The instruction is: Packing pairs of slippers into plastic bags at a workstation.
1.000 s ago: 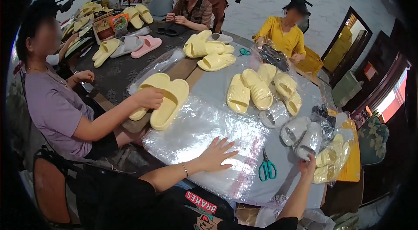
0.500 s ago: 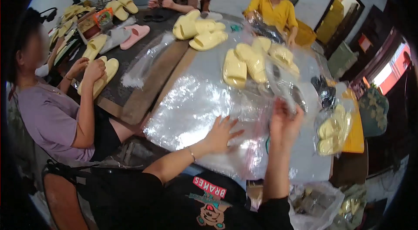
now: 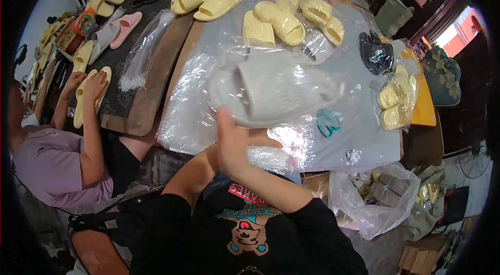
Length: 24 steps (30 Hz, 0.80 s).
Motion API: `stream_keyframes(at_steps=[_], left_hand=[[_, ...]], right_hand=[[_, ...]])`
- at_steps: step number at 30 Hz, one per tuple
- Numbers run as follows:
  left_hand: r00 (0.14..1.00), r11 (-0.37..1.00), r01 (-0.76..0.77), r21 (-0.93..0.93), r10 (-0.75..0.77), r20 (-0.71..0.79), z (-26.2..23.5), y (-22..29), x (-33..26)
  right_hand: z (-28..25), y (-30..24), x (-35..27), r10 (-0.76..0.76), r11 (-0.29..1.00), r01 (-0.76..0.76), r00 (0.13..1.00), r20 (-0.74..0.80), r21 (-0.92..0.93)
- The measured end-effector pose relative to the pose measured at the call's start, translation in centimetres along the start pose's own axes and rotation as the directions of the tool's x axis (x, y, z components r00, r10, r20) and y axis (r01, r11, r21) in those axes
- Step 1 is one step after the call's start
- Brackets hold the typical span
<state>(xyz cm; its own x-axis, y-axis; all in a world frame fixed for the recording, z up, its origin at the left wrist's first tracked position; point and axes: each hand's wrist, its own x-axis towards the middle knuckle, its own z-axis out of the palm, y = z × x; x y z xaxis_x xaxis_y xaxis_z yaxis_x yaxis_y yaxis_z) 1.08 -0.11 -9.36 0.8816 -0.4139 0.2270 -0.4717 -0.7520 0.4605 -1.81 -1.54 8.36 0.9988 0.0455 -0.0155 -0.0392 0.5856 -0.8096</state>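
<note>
A pale grey slipper, smeared by motion, hangs over the middle of the table. My right hand reaches across to the left and grips its left end, thumb up. Shiny clear plastic shows about the slipper, but I cannot tell whether it is bagged. Behind my right wrist, my left hand is partly hidden; its visible fingers stretch out over the clear plastic bags near the front edge. Teal-handled scissors lie to the right of both hands.
Beyond the slipper lie yellow slippers in plastic. Bagged black footwear and bagged yellow slippers lie at the right. A plastic sack stands below the front edge. A co-worker in purple handles yellow slippers at left; two others sit across.
My right hand has swung left from the far slippers, bringing a grey slipper across the table. My left hand now lies partly behind my right wrist. The view has tilted down.
</note>
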Motion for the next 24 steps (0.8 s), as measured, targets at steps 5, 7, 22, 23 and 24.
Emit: stream_keyframes(at_steps=[5,7,22,23,24], left_hand=[[0.993,0.919,0.022,-0.394,0.027,0.117,-2.2,-0.1,0.6],[0.988,0.842,0.061,-0.536,0.025,0.153,-2.5,1.3,2.3],[0.939,0.077,0.161,-0.984,0.295,0.177,-1.9,0.0,3.6],[0.94,0.077,0.177,-0.981,0.283,0.191,-2.1,0.1,3.6],[0.941,0.078,0.191,-0.978,0.27,0.205,-2.3,0.2,3.5]], right_hand=[[-2.2,-5.8,-3.0,0.229,0.874,0.183,0.663,0.713,-0.451],[-3.7,-10.6,-2.6,-0.067,0.605,0.623,0.66,0.748,-0.496],[-21.3,-9.2,0.7,-0.334,0.154,-0.098,0.931,-0.145,-0.983],[-21.3,-8.9,1.2,-0.5,-0.112,0.079,0.857,0.124,-0.991],[-21.2,-9.1,1.7,-0.502,-0.105,0.073,0.857,0.116,-0.992]])
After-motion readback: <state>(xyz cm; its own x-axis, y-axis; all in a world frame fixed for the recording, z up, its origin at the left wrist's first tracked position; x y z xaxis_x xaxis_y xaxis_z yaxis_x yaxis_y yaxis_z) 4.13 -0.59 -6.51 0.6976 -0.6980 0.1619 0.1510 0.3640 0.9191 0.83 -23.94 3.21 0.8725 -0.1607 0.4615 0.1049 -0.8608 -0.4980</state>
